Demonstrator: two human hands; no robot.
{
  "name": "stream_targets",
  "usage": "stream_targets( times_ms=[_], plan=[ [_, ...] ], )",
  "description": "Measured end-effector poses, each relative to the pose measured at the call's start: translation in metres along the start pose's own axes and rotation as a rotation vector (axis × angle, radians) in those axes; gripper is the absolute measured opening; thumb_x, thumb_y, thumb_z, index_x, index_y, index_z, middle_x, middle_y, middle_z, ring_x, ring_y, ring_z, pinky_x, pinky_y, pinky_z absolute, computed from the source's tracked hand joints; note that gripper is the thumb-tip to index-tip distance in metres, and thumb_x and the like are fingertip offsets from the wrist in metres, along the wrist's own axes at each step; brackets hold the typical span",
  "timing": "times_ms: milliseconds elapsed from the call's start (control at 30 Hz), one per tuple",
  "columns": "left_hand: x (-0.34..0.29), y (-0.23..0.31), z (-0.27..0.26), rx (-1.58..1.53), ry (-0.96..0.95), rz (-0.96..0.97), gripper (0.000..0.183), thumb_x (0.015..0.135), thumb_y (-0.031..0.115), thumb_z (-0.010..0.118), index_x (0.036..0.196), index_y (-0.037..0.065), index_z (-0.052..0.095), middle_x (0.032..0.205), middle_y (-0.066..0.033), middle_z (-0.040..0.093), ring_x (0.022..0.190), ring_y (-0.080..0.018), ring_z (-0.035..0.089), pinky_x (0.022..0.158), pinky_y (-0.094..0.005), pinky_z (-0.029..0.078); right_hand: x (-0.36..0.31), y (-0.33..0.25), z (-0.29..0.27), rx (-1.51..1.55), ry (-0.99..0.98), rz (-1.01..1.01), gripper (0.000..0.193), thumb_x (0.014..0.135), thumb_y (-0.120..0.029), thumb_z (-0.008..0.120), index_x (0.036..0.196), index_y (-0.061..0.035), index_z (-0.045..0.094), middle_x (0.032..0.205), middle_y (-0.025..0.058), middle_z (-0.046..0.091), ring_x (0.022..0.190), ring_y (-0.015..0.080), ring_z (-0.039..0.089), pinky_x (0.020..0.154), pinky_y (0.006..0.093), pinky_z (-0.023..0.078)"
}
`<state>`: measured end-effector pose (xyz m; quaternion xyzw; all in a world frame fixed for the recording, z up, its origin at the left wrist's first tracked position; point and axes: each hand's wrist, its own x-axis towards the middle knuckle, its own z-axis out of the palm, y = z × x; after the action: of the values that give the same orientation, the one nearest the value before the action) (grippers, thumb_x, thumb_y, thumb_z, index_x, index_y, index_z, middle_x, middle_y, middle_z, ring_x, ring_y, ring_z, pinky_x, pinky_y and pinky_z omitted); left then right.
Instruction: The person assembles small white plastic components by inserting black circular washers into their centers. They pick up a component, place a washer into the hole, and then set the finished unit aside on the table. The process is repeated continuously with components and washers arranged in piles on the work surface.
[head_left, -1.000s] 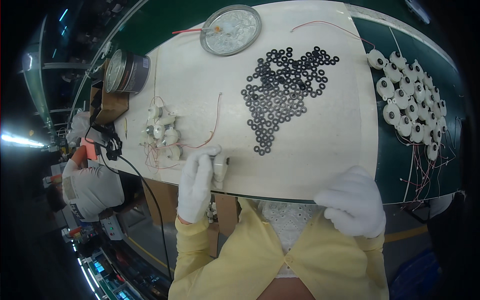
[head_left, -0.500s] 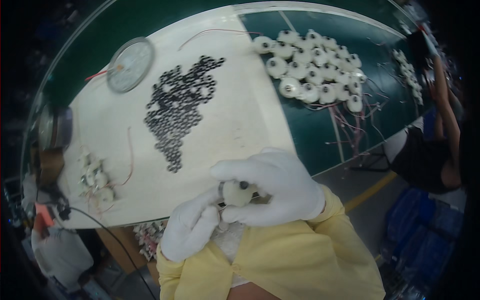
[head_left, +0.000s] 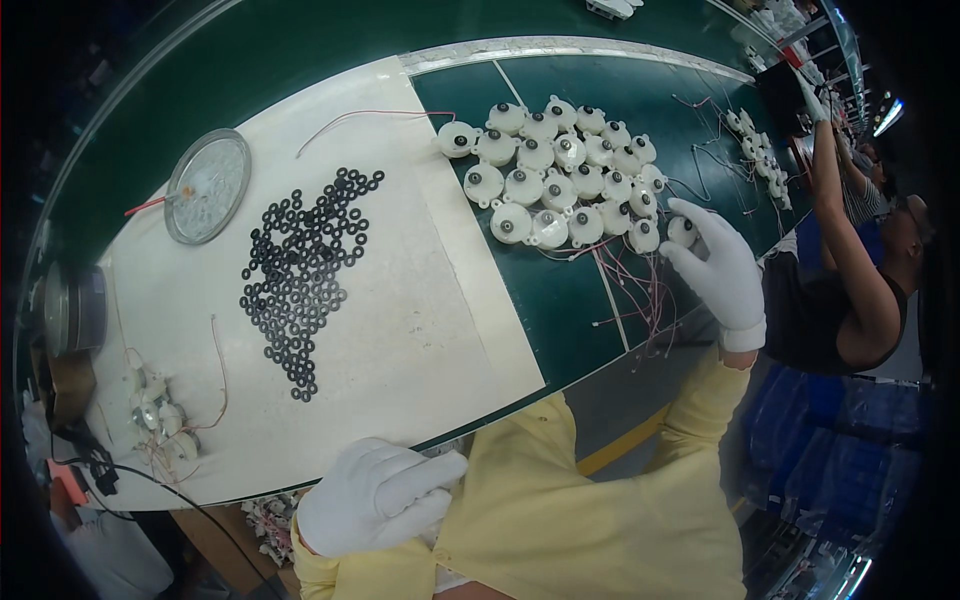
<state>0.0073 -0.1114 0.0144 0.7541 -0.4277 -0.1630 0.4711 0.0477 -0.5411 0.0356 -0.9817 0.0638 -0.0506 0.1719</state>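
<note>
My right hand (head_left: 718, 268), in a white glove, grips a white round plastic unit (head_left: 683, 231) between thumb and fingers at the right end of a group of similar units (head_left: 556, 190). These have side tabs and a black ring at the centre, and thin reddish wires (head_left: 640, 290) trail from the near ones. My left hand (head_left: 380, 495), also gloved, is at the table's near edge with its fingers bent together. Whatever it may hold is hidden. Many loose black rings (head_left: 300, 285) lie on the white sheet (head_left: 420, 350) ahead of it.
A round clear dish (head_left: 208, 187) with a red-handled stick (head_left: 150, 205) stands at the far left. More white units with wires (head_left: 160, 415) lie near left. A person (head_left: 850, 270) works at the right, near blue crates (head_left: 830, 430). A cable (head_left: 180, 490) hangs at the left edge.
The white round unit has left the space between my hands. My right hand has carried it right and forward to the group; my left hand has drawn slightly down. The view has shifted.
</note>
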Motion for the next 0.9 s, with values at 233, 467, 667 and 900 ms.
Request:
stream_targets(
  times_ms=[233,467,667,900],
  plan=[
    [-0.005,-0.006,-0.004,-0.066,-0.058,-0.039,0.044,0.082,0.002,0.067,0.126,0.000,0.060,0.090,-0.0092,0.070,0.075,-0.0322,0.066,0.069,-0.0417,0.051,0.016,0.013,0.021,0.204,0.107,0.015,0.070,0.079,-0.012,0.078,0.145,-0.0086,0.057,0.095,0.0108,0.069,0.071,0.0169,0.061,0.074,0.0315,0.052],
    [0.001,-0.008,-0.007,-0.084,-0.048,-0.061,0.044,0.081,0.003,0.067,0.125,0.002,0.062,0.092,-0.0090,0.072,0.077,-0.0322,0.067,0.071,-0.0417,0.051,0.015,0.016,0.028,0.257,0.132,0.044,0.066,0.080,-0.005,0.075,0.144,-0.0080,0.059,0.078,0.0062,0.064,0.068,0.0119,0.057,0.070,0.0279,0.051],
    [0.002,-0.008,-0.007,-0.080,-0.038,-0.079,0.041,0.080,0.003,0.067,0.120,0.003,0.064,0.094,-0.0076,0.073,0.080,-0.0308,0.067,0.073,-0.0409,0.051,0.016,0.011,0.021,0.162,0.113,0.049,0.056,0.080,-0.006,0.076,0.135,-0.0056,0.065,0.086,0.0070,0.068,0.068,0.0120,0.061,0.068,0.0266,0.051],
    [0.005,-0.009,-0.008,-0.108,-0.047,-0.076,0.036,0.080,0.003,0.066,0.116,0.003,0.065,0.091,-0.0075,0.073,0.076,-0.0305,0.068,0.070,-0.0402,0.051,0.015,0.021,0.023,0.071,0.167,-0.065,0.053,0.081,-0.010,0.079,0.132,-0.0047,0.066,0.100,0.0087,0.070,0.068,0.0126,0.063,0.065,0.0268,0.051]
  ],
)
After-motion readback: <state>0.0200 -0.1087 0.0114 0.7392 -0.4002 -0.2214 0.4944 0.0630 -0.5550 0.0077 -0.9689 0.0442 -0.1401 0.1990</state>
